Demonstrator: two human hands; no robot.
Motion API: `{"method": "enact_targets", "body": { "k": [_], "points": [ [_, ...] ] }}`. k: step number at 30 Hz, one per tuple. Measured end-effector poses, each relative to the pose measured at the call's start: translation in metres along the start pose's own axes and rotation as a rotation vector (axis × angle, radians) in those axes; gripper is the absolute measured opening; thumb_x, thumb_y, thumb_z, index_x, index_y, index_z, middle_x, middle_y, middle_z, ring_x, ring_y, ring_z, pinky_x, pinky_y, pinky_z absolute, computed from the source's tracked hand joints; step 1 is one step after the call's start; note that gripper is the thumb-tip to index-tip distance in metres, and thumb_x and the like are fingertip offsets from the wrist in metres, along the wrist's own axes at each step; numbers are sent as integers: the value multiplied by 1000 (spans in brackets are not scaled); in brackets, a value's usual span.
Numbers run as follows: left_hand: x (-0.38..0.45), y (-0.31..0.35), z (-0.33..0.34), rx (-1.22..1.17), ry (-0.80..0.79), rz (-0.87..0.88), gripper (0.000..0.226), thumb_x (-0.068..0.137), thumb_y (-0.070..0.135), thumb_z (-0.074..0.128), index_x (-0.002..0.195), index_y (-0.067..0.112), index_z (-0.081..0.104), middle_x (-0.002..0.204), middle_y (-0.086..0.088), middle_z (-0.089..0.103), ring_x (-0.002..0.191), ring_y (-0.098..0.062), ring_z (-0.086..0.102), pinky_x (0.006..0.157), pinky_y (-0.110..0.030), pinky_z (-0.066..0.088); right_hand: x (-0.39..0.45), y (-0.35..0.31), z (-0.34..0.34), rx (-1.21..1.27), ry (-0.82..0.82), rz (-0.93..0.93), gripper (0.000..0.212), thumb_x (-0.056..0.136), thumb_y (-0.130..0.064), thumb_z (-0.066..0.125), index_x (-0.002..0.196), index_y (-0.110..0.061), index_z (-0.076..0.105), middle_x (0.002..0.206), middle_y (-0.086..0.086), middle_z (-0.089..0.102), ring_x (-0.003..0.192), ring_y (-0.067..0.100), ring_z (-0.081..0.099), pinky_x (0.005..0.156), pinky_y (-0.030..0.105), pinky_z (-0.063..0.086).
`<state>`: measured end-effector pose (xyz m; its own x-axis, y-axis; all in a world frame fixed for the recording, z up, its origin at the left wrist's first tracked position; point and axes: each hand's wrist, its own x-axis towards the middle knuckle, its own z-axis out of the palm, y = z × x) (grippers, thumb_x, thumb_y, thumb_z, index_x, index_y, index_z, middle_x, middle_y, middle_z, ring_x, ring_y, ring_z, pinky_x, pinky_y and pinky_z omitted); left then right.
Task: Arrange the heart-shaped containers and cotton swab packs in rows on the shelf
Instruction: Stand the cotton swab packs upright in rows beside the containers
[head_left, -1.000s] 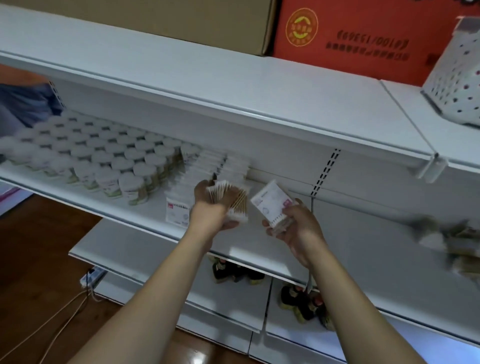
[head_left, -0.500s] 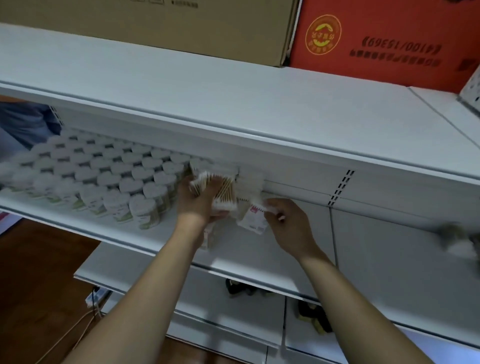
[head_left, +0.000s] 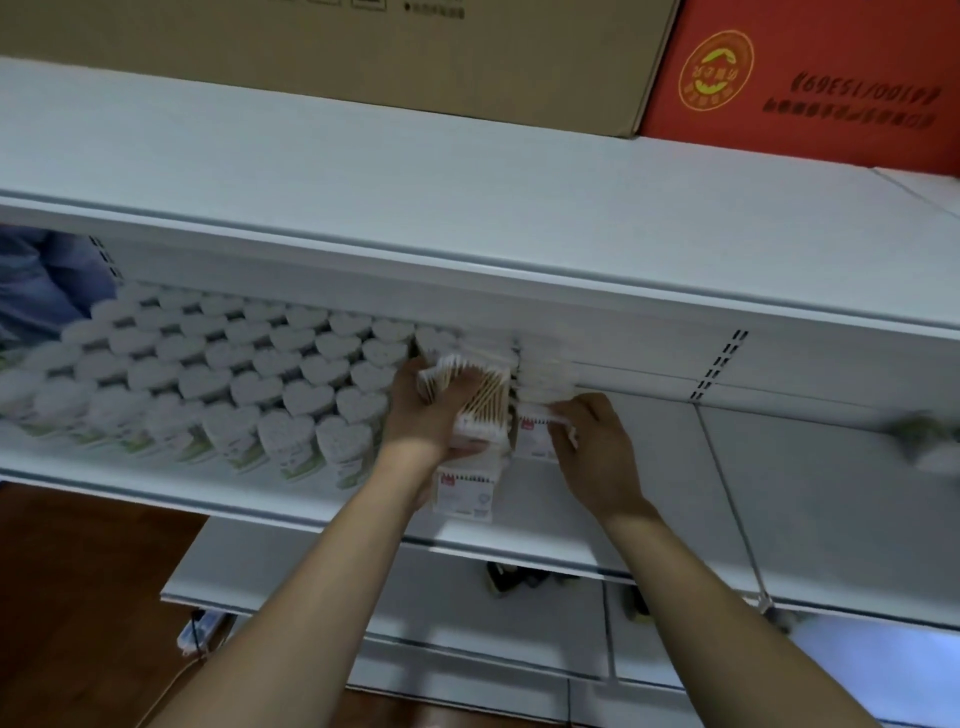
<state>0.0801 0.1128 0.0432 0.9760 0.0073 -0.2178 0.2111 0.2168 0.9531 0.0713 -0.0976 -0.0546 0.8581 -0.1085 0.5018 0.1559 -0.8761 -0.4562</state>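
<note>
Right hand (head_left: 589, 441) has swung its swab pack (head_left: 537, 434) down into the second row on the shelf (head_left: 805, 493), grip pinching it, while the left hand (head_left: 423, 415) clutches spare packs (head_left: 475, 397).

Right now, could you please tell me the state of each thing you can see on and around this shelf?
heart-shaped containers: upright, lids on, packed in rows on the shelf's left.
held swab packs: fanned, gripped by the left hand.
pack being placed: upright, pinched by the right hand.
front pack: standing upright.
brown carton: closed.
red carton: closed, print upside down.
</note>
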Motion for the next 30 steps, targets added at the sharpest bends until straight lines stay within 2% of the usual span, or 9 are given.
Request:
{"method": "enact_targets", "body": {
  "k": [4,8,10,13,16,19,22,26,30],
  "points": [
    [3,0,-2,42,-53,-19,57,91,26,71,140,26,40,128,2,40,92,-12,55,58,-37,62,-4,-2,4,-85,47,30,29,85,-5,73,114,-6,69,113,17,59,100,38,60,80,41,56],
    [5,-1,1,61,-78,-24,55,90,24,73,135,28,42,128,1,41,98,-18,57,58,-36,62,-6,-20,-10,-44,148,100,32,94,-21,65,123,-10,66,122,12,60,112,30,55,94,34,47],
    [6,-3,3,114,-63,7,69,80,34,82,137,29,43,130,2,44,110,-22,56,65,-42,63,-6,-43,-25,154,157,248,23,98,-29,59,113,-17,71,109,1,66,101,17,61,90,32,51],
    [2,-7,11,156,-89,35,94,59,54,88,139,31,44,135,0,52,116,-26,60,80,-53,60,-6,-80,-43,485,-61,438,11,98,-37,60,89,-37,68,89,-16,69,82,1,64,77,27,52],
    [-2,-10,19,102,-107,9,84,68,63,78,138,32,43,138,3,49,118,-24,60,85,-54,59,-8,-92,-51,559,-115,445,25,95,-35,63,75,-21,66,70,-8,66,69,12,63,67,36,51],
    [-5,-10,23,10,-125,-41,43,94,38,66,131,31,45,136,2,42,111,-26,60,62,-43,63,-10,-87,-54,708,-12,594,31,84,-40,63,85,-10,70,82,10,71,78,28,68,72,51,57],
    [-5,-16,25,-55,-135,-66,39,98,16,62,131,28,44,140,1,38,115,-36,59,50,-33,59,-12,-77,-62,792,152,710,26,80,-37,67,90,-12,66,84,3,70,83,26,68,76,51,59],
    [-14,-15,34,-82,-70,-35,43,100,13,59,139,22,43,138,-3,43,104,-28,61,52,-36,61,-14,-76,-75,522,350,472,18,88,-25,72,88,-18,55,77,-13,59,74,9,58,68,28,48],
    [-24,-14,48,-123,-55,-25,37,102,16,53,136,27,44,125,-7,59,103,-33,68,66,-46,62,-30,-81,-62,275,251,73,25,92,-43,64,104,-23,73,114,-2,60,114,15,55,97,25,45]
  ]
}}
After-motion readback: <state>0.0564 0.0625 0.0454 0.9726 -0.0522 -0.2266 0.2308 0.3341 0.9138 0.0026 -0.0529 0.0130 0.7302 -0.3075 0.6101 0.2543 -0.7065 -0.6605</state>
